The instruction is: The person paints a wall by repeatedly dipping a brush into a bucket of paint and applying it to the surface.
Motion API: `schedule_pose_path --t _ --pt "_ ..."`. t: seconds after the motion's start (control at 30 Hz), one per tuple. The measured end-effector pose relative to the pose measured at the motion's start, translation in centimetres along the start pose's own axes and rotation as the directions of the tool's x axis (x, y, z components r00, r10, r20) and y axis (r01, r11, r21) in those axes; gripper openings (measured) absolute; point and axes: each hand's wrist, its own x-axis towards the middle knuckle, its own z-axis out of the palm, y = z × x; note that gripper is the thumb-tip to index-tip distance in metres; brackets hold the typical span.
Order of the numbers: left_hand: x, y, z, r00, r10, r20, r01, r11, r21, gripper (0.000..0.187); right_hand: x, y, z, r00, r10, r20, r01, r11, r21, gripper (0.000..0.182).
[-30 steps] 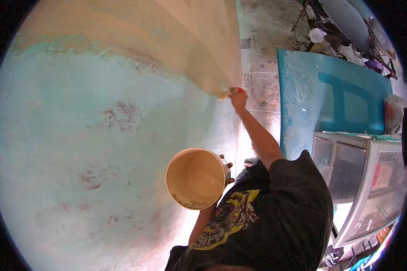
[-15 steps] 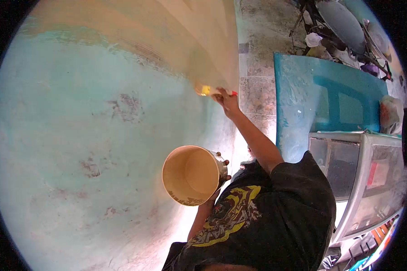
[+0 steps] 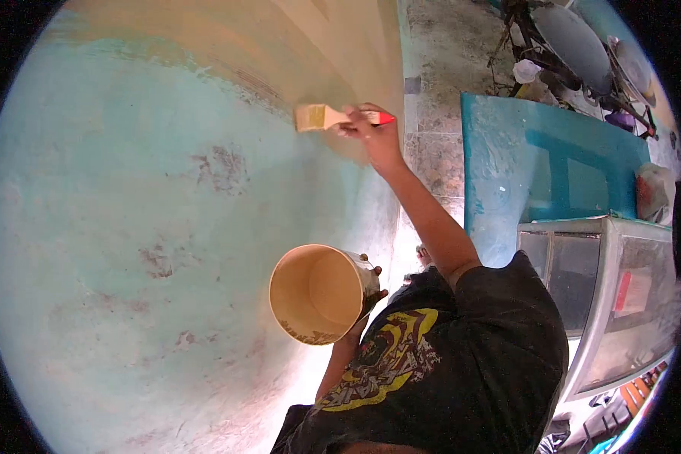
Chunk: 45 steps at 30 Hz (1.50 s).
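My right hand (image 3: 369, 132) grips a paintbrush (image 3: 333, 116) by its red-tipped handle, the fingers wrapped round it. The brush's bristles, coated in tan paint, rest against the wall (image 3: 151, 151) at the border between the tan coat and the pale green surface. Lower down, my left hand (image 3: 375, 293) clasps a paint bucket (image 3: 299, 261) from its outer side, fingertips showing along its edge. The bucket is tilted with its mouth toward me. Its inside is tan, with darker smears near the lower rim.
A tiled floor strip (image 3: 436, 155) runs along the wall. To the right are a blue panel (image 3: 499, 159), a glass-fronted cabinet (image 3: 605, 303) and a plastic bag (image 3: 654, 193). Dark metal items and a round grey disc (image 3: 571, 45) stand at the top right. Dark worn patches mark the green wall.
My right hand has moved the brush up and slightly left along the wall, to the edge of the tan paint. The bucket and my left hand have hardly shifted.
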Motion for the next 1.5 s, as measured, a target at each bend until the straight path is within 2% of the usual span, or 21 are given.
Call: schedule_pose_path --t 0.2,0.27,0.37,0.43,0.5,0.57,0.67,0.8,0.93,1.03,1.07,1.1,1.13,1.17,1.2,1.23,1.27,1.3,1.37,1.43,1.5 --pt "0.3 0.8 -2.5 0.986 -0.027 0.167 0.043 0.994 -0.096 0.075 -2.8 13.2 -12.1 0.945 0.202 -0.258 -0.185 0.979 0.089 0.015" --pt "0.2 1.0 -2.3 0.985 -0.027 0.172 0.042 0.996 -0.084 0.074 -2.9 18.6 -19.5 0.951 0.126 -0.284 -0.179 0.969 -0.17 0.012" --pt "-0.1 0.9 -1.7 0.988 -0.026 0.151 0.034 0.998 -0.054 0.074 -2.6 18.7 -18.3 0.969 0.025 -0.247 -0.11 0.935 -0.337 0.011" --pt "-0.1 0.9 -1.6 0.99 -0.024 0.142 0.032 0.998 -0.052 0.073 -1.2 14.7 -12.0 0.996 -0.085 -0.016 0.048 0.701 -0.712 0.012" --pt "-0.1 1.0 -1.5 0.99 -0.023 0.142 0.03 0.999 -0.044 0.073 0.2 9.3 -5.7 0.993 -0.112 0.028 0.096 0.672 -0.734 0.012" --pt "0.0 1.1 -1.5 0.989 -0.019 0.146 0.024 0.999 -0.033 0.073 -0.1 2.6 -0.5 0.998 -0.062 0.01 0.062 0.995 -0.076 0.016" --pt "0.1 0.9 -1.4 0.989 -0.015 0.146 0.021 0.999 -0.038 0.072 -0.1 -1.9 1.1 0.994 -0.026 0.106 0.013 0.992 0.122 0.016" --pt "0.7 0.8 -0.8 0.984 -0.012 0.18 0.019 0.999 -0.033 0.072 -0.7 8.3 -4.0 0.95 0.269 -0.158 -0.222 0.939 0.265 0.018" --pt "0.5 0.6 -0.4 0.981 0.061 0.182 -0.077 0.994 0.081 0.074 -2.3 12.6 -13.4 0.95 0.15 -0.275 -0.226 0.935 -0.273 0.012" --pt "1.2 0.6 -1.5 0.978 0.063 0.198 -0.093 0.985 0.143 0.075 -0.6 12.6 -11.4 0.992 -0.047 -0.118 -0.023 0.848 -0.53 0.016" --pt "1.2 0.5 -1.9 0.977 0.056 0.208 -0.087 0.986 0.143 0.075 -0.5 10.3 -7.7 0.985 -0.169 -0.022 0.098 0.664 -0.741 0.018" --pt "0.9 0.2 -1.7 0.981 0.083 0.175 -0.142 0.925 0.353 0.071 -0.5 6.3 -2.7 0.961 -0.258 0.103 0.208 0.422 -0.883 0.02" --pt "0.7 -0.2 -1.1 0.981 0.118 0.151 -0.182 0.815 0.551 0.068 -0.2 3.8 0.2 0.959 -0.247 0.137 0.248 0.5 -0.83 0.02" --pt "0.9 0.1 -0.7 0.982 0.105 0.155 -0.172 0.83 0.53 0.067 0.2 1.7 2.1 0.954 -0.243 0.173 0.285 0.575 -0.767 0.02" --pt "1.1 0.4 -0.5 0.983 0.092 0.159 -0.162 0.845 0.51 0.066 0.6 -0.5 3.4 0.969 -0.188 0.158 0.246 0.783 -0.571 0.018" --pt "1.4 0.6 -0.4 0.981 0.035 0.192 -0.084 0.963 0.255 0.066 0.8 -2.3 4.3 0.978 -0.127 0.164 0.177 0.925 -0.337 0.016" --pt "1.4 0.5 -0.6 0.972 -0.01 0.234 0.016 1.0 -0.023 0.067 0.8 -3.1 4.6 0.98 -0.061 0.188 0.078 0.993 -0.083 0.015" --pt "1.7 0.8 -1.8 0.988 0.009 0.155 -0.021 0.997 0.076 0.067 0.7 -2.7 4.0 0.99 -0.05 0.132 0.05 0.999 0.0 0.015" --pt "1.3 0.6 -1.9 0.991 0.002 0.136 0.0 1.0 -0.014 0.067 0.6 -0.3 1.6 0.999 -0.018 0.027 0.013 0.984 0.178 0.015" --pt "1.8 0.8 -1.7 0.988 0.007 0.154 -0.003 1.0 -0.029 0.067 0.7 5.9 -4.7 0.999 0.037 -0.02 -0.039 0.989 -0.14 0.016" --pt "1.7 0.8 -2.3 0.984 0.019 0.179 -0.025 0.999 0.028 0.067 -0.3 9.3 -9.7 0.959 0.147 -0.243 -0.22 0.926 -0.307 0.014"
